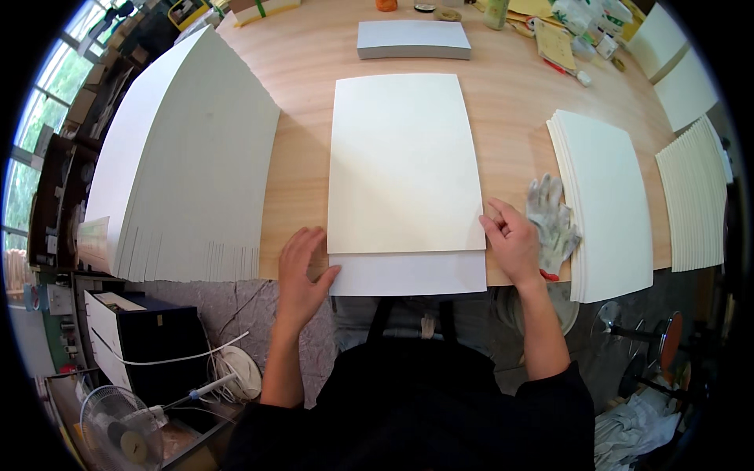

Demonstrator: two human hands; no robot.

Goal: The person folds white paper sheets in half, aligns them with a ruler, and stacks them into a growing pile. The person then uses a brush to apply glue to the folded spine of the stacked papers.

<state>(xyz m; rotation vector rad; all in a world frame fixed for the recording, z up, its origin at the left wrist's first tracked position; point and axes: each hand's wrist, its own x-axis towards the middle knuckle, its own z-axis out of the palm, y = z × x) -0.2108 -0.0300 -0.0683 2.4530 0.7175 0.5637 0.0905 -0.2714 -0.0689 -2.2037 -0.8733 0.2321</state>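
round fan (132,444) near dark box (163,341)

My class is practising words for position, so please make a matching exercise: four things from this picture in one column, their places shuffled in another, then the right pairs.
Things
1. cream rectangular paper-like sheet
2. tall white stack of sheets
3. grey-white fabric glove
4. round wire-guarded fan

Places
A. just right of the right hand
B. lower left of the picture, off the table
C. overlapping a whiter sheet
D. left side of the pale wooden table

Pairs: 1-C, 2-D, 3-A, 4-B
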